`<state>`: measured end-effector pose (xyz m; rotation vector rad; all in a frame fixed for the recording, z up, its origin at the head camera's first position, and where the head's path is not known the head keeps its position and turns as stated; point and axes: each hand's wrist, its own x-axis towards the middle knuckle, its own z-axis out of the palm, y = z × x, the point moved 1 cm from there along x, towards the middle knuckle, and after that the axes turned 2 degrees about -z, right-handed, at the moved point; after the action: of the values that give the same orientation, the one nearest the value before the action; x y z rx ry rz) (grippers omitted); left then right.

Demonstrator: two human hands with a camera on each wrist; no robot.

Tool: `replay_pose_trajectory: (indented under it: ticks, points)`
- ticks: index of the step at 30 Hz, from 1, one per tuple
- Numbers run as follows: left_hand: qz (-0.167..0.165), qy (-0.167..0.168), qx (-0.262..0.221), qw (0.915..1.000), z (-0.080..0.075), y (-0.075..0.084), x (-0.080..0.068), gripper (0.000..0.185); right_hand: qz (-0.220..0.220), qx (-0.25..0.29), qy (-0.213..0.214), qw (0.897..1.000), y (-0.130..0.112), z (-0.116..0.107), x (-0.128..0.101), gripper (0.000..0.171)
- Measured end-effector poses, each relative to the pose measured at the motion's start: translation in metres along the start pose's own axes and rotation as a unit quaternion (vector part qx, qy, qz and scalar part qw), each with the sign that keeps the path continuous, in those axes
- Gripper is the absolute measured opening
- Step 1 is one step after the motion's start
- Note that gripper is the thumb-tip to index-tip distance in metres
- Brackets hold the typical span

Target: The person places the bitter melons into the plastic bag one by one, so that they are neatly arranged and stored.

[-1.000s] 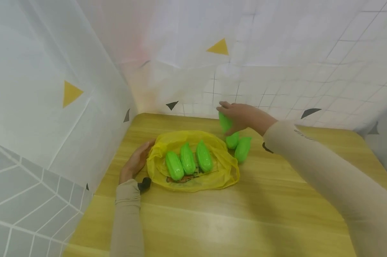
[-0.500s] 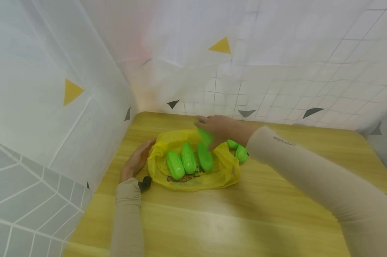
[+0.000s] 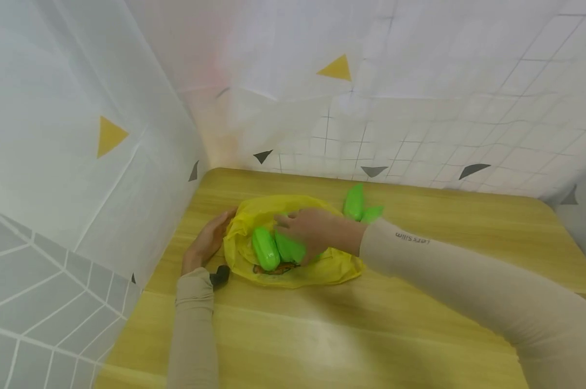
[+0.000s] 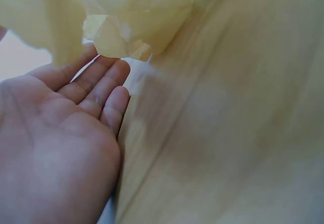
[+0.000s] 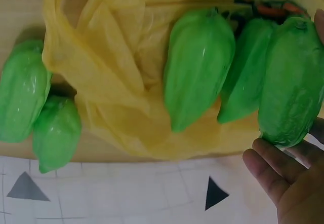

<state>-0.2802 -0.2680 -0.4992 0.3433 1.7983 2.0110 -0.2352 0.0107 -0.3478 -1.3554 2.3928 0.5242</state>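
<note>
A yellow plastic bag (image 3: 338,273) lies spread on the table with green papayas on it. My right hand (image 3: 308,231) is over the bag's middle. It grips a green papaya (image 5: 293,82) between thumb and fingers, close beside two others (image 5: 200,67) in the right wrist view. One more papaya (image 3: 265,248) shows at the left in the head view. Against the bag's left edge rests my left hand (image 3: 209,237). Its fingers are loosely extended under a fold of yellow plastic (image 4: 131,36) in the left wrist view.
Right of the bag, near the table's back, lie two more papayas (image 3: 354,202), partly behind the right sleeve (image 3: 419,265). White patterned sheeting (image 3: 283,124) rises behind the wooden table (image 3: 273,346) and on its left.
My right hand has carried a papaya leftward from the group right of the bag, down over the papayas on the bag. The left hand has stayed at the bag's left edge.
</note>
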Motion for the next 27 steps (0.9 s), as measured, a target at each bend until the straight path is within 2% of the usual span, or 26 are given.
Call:
replay_pose_trajectory:
  ticks: [8, 17, 27]
  points:
    - [0.003, -0.003, 0.001, 1.0000, 0.000, 0.001, 0.000, 0.060, -0.018, -0.062, -0.004, 0.998, -0.014, 0.009, 0.006, 0.108]
    - [-0.001, 0.000, -0.004, 1.0000, 0.001, 0.001, -0.001, 0.059, -0.014, -0.054, 0.002, 0.998, -0.008, 0.003, 0.028, 0.109]
    - [0.001, 0.002, 0.002, 1.0000, 0.000, 0.001, 0.000, 0.060, 0.021, -0.072, -0.024, 0.997, -0.011, -0.009, 0.052, 0.110]
